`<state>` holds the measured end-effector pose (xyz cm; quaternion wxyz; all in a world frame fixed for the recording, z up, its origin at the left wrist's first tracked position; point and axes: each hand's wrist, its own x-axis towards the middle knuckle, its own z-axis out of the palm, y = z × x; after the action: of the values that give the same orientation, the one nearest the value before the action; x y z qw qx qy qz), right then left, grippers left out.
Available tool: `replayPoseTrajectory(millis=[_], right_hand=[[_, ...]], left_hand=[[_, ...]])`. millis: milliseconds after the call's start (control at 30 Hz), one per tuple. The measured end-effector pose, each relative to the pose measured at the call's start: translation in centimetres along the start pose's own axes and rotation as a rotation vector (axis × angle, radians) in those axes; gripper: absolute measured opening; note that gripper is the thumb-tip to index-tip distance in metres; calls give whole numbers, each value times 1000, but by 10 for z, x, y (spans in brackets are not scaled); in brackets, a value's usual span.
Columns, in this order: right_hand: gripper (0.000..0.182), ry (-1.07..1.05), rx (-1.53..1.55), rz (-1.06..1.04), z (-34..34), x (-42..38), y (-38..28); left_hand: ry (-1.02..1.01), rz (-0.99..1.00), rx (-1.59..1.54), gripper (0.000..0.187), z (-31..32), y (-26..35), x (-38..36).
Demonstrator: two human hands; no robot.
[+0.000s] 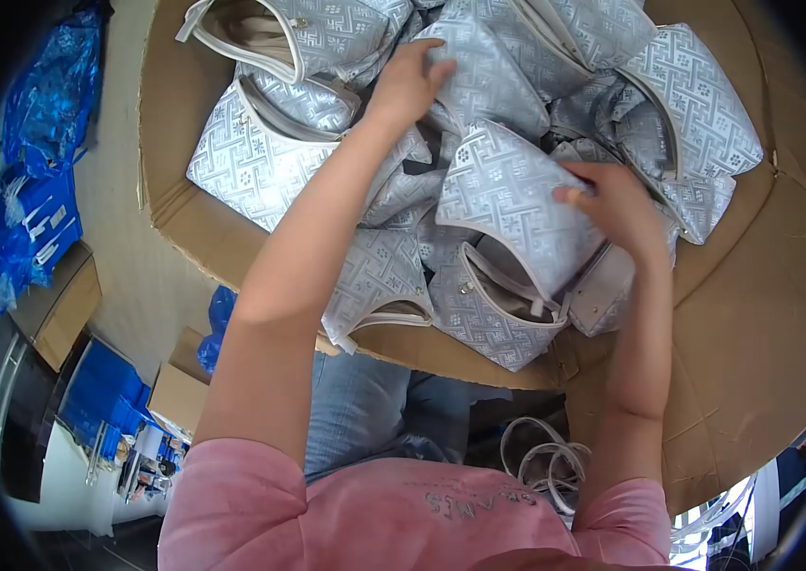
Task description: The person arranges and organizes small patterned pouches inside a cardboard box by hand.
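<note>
Far left: blue plastic bags (36, 181) sit beside a small cardboard box (68, 309) on the floor, well apart from my work.
My left hand (409, 84): fingers spread and pressed flat on a silver patterned bag (479, 71) near the top of the pile.
The pile: many silver patterned bags with pale trim fill a big cardboard box (765, 314), heaped over one another; one at the left (255, 167) lies against the box wall.
My right hand (617, 205): fingers curled and pinching the upper edge of the front bag (507, 205), which lies open end toward me in the middle of the box.
Below: my pink shirt (384, 519), and pale straps (541, 462) lying in loops by my right elbow.
</note>
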<state>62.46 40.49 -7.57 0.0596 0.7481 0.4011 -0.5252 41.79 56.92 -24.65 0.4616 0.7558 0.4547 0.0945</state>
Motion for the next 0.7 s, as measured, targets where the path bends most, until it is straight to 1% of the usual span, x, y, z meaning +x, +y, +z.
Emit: replayPoseTrajectory(millis=[33, 67, 100, 133, 167, 200, 233, 267, 300, 367, 400, 433, 500, 533, 567, 600, 667, 700], right_hand=[[55, -67, 50, 71, -11, -3, -9], [55, -81, 56, 71, -16, -6, -8], [48, 48, 212, -17, -21, -10, -3], [41, 182, 368, -101, -22, -12, 0], [41, 176, 374, -97, -21, -7, 1], [41, 362, 423, -144, -22, 5, 1], [42, 550, 467, -192, -23, 15, 0], [42, 550, 469, -191, -23, 23, -2], [41, 632, 535, -179, -21, 30, -6], [39, 796, 667, -159, -14, 49, -14], [39, 794, 667, -160, -8, 61, -16], [38, 971, 384, -208, 0, 74, -17], [37, 1287, -214, -297, 19, 90, -17], [37, 1298, -217, -300, 26, 87, -19], [40, 1219, -109, -462, 36, 78, -21], [43, 1126, 0, -614, 51, 68, -22], [51, 474, 356, -630, 91, 49, -30], [55, 388, 359, -680, 113, 47, -37]], left_hand=[[-25, -95, -193, 39, -13, 6, 1], [-51, -196, -385, 37, -26, 11, -2], [-58, -211, -380, 37, -39, 25, -10], [35, -135, -453, 33, -55, 45, -23], [128, -54, -525, 29, -66, 58, -38], [123, -56, -523, 29, -73, 61, -53], [132, -104, -426, 29, -79, 64, -67], [142, -150, -329, 31, -82, 66, -78], [141, -150, -328, 31, -82, 66, -89], [98, -85, -99, 45, -76, 58, -112], [75, -55, 15, 54, -71, 51, -121], [73, -59, 14, 54, -63, 43, -130], [-145, -10, 378, 72, -46, 30, -144], [-245, 22, 560, 81, -44, 28, -143], [-234, 26, 561, 81, -48, 27, -140], [-259, -29, 481, 85, -54, 26, -140], [-316, -140, 317, 93, -62, 22, -144], [-326, -136, 316, 93, -65, 21, -152]])
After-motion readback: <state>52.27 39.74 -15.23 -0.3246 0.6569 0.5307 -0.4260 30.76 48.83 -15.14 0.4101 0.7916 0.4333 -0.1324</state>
